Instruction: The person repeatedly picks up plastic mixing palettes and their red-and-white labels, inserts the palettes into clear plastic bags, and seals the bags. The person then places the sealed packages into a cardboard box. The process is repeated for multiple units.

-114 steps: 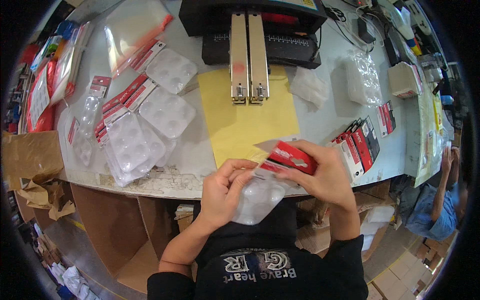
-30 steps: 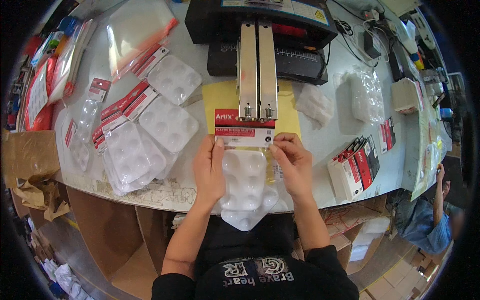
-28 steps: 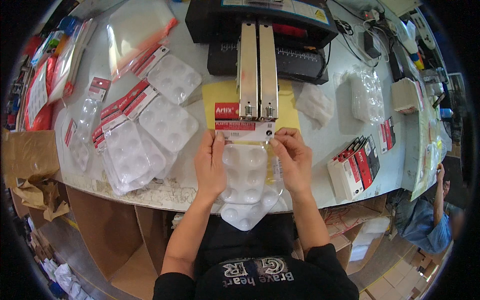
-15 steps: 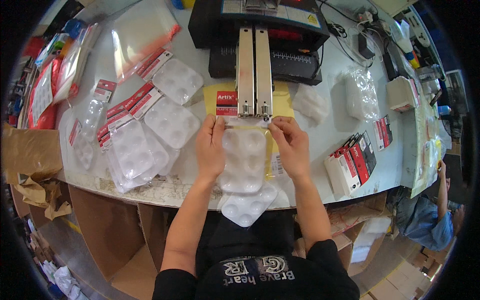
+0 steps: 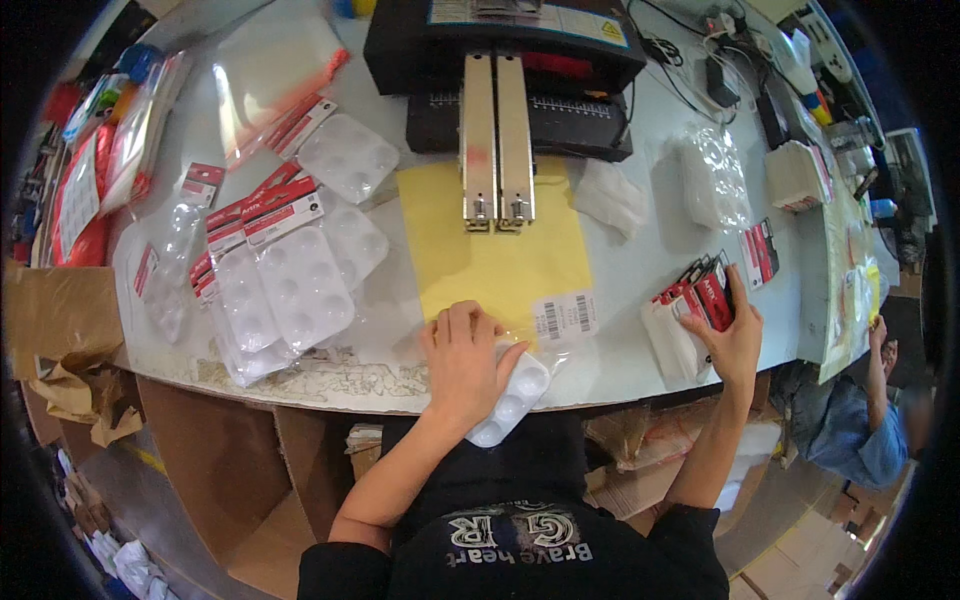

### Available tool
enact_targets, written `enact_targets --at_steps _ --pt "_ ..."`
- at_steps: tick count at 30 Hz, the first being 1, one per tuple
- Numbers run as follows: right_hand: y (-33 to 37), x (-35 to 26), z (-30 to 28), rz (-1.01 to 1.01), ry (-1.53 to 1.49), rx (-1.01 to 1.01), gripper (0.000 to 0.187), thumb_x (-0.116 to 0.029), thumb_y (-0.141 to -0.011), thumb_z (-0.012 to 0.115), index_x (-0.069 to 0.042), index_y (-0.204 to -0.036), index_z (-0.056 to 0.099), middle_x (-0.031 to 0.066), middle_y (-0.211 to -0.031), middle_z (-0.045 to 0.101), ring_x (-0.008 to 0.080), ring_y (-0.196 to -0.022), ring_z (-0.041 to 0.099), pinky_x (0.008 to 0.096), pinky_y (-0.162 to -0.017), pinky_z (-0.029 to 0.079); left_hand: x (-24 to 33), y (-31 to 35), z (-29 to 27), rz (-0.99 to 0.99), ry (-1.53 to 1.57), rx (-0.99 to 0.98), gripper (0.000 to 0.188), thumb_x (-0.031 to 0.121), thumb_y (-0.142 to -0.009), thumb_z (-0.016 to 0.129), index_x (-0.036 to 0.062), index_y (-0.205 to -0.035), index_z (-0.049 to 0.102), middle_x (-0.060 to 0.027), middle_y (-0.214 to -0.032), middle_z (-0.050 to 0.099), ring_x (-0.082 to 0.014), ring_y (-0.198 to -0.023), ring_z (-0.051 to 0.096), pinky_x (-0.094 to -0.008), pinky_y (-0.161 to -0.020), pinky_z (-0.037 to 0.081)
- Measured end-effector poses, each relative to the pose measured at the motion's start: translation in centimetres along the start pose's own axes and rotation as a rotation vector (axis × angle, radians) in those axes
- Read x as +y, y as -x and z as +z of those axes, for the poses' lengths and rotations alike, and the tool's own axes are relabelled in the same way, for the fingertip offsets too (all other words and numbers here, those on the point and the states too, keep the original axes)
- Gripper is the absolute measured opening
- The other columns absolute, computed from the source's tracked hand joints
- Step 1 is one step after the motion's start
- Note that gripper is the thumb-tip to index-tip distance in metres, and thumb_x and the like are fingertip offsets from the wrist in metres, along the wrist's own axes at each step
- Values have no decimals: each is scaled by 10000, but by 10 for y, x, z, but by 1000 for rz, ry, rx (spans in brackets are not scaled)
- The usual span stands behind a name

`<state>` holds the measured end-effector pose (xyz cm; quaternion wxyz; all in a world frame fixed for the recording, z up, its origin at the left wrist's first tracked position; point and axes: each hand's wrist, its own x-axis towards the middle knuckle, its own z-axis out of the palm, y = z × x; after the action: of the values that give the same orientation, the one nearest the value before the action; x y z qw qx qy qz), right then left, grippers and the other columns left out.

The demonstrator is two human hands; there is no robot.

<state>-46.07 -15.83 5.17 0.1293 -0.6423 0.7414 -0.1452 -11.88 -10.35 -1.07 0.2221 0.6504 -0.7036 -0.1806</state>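
Note:
At the table's front edge my left hand is closed over a white plastic paint palette in a clear bag, its thumb on the bag. Part of the palette overhangs the edge and part is hidden by the hand. Over to the right, my right hand has its thumb and fingers around red and white header cards at the top of a stack. Bagged palettes with header cards lie in an overlapping pile at left. Beyond my hands stands a black stapling machine with two metal arms.
Yellow paper with a barcode label lies under the machine's arms. Crumpled plastic, clear wrapped goods and another card stack sit at right. Cables run behind. Cardboard boxes stand below the table. A person is at far right.
The carded palette from under the machine's arms now lies on the left pile. My left hand has come back to the palette at the edge; my right hand has moved right to the card stack.

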Motion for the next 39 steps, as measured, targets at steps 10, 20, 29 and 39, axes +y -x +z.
enact_targets --at_steps 10,20,29,39 --pt "22 -97 -11 1 -410 7 490 -204 -719 805 -15 -1138 637 131 -950 703 183 -823 682 306 -767 522 9 -11 -47 -445 1282 -300 122 85 -963 512 -34 -982 535 -181 -1024 681 -214 -954 665 -317 -852 524" --pt "7 -186 17 -324 -561 -616 229 -194 -841 699 3 -893 595 184 -633 573 323 -560 596 364 -515 436 19 -2 -65 -248 917 -154 149 137 -942 567 -3 -935 617 -94 -839 722 -129 -754 693 -250 -668 511" --pt "8 -180 35 -681 -289 -99 325 -265 -847 694 -59 -672 513 89 -517 528 262 -426 526 351 -404 383 25 -4 -71 -259 908 -129 144 152 -928 601 12 -913 632 -88 -738 698 -80 -578 596 -227 -549 448" --pt "4 -176 37 -701 -307 36 307 -228 -867 669 -40 -669 530 95 -576 569 224 -453 552 307 -420 419 28 0 -73 -264 759 -66 174 125 -956 558 -23 -901 631 -10 -753 659 -36 -687 524 -200 -624 433"
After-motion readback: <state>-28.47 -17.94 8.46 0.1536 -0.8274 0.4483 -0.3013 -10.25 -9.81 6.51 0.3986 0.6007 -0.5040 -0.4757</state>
